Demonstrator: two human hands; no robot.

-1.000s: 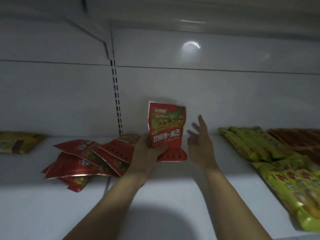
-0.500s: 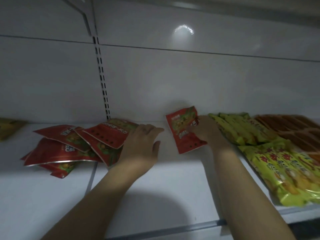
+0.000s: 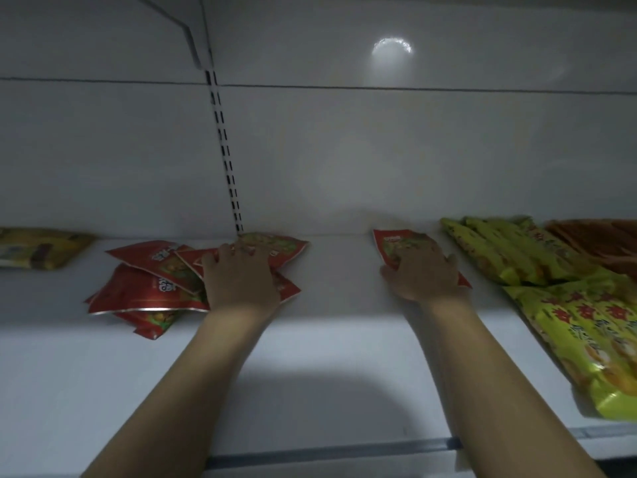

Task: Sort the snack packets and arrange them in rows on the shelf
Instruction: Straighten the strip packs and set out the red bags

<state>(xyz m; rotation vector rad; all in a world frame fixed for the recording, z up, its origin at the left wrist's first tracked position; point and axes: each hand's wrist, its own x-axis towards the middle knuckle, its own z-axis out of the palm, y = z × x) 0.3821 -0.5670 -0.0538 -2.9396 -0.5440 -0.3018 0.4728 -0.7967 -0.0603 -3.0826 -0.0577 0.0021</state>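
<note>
A single red snack packet [image 3: 396, 244] lies flat on the white shelf [image 3: 327, 339], just left of the green packets. My right hand [image 3: 422, 274] lies on top of it, fingers spread and pressing it down. To the left is a loose pile of several red packets [image 3: 148, 284]. My left hand [image 3: 241, 277] rests on the right side of that pile, fingers over the topmost packet [image 3: 279, 244]; its grip is hard to make out.
Rows of yellow-green packets [image 3: 510, 250] and a larger green bag [image 3: 593, 332] fill the shelf's right side, with orange-brown packets [image 3: 599, 239] behind. A yellow packet [image 3: 38, 248] lies at far left. A slotted upright [image 3: 225, 160] runs up the back wall.
The red packet went from upright in my left hand to lying flat at the right under my right hand. My left hand moved left onto the red pile.
</note>
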